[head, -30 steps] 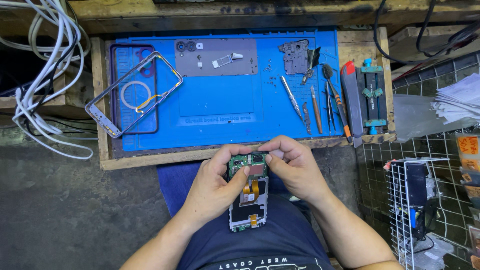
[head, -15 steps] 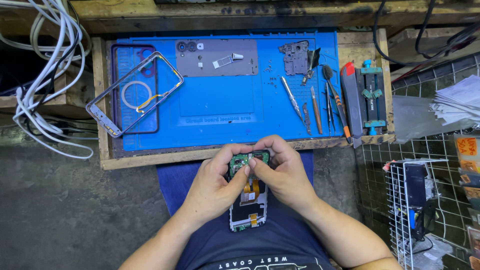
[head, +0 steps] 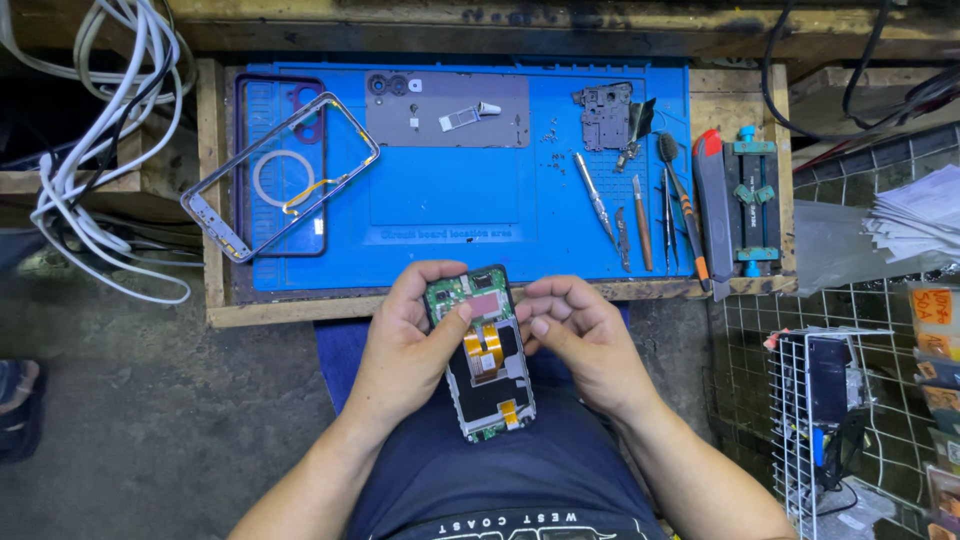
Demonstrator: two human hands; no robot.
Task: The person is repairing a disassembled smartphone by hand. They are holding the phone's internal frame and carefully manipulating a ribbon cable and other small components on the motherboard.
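We look down on a low wooden worktop (head: 240,315) covered by a blue repair mat (head: 450,180), with a grey concrete floor (head: 150,420) below it and our lap in the foreground.

Our left hand (head: 405,345) has its grip clamped on an opened smartphone (head: 482,352): the fingers wrap its left edge and the thumb lies across the green circuit board at its upper end. The phone is held over our lap, just in front of the worktop's near edge, tilted slightly, its inside facing up with orange flex cables showing. Our right hand (head: 585,335) sits at the phone's right edge, fingers curled together with the tips against the upper right of the phone; we cannot tell whether it pinches anything small.

Outward on the mat, a metal phone frame (head: 282,175) lies aslant at the left, over a dark back panel with a white ring coil (head: 283,178). A grey back cover (head: 447,108) with camera holes lies at the top middle, and a small dark bracket plate (head: 606,115) to its right. Tweezers (head: 597,198), a pry tool and screwdrivers (head: 683,205) lie in a row at the right, beside a phone clamp jig (head: 752,205). White cables (head: 100,130) hang at the far left; a wire rack (head: 830,420) stands at the right.
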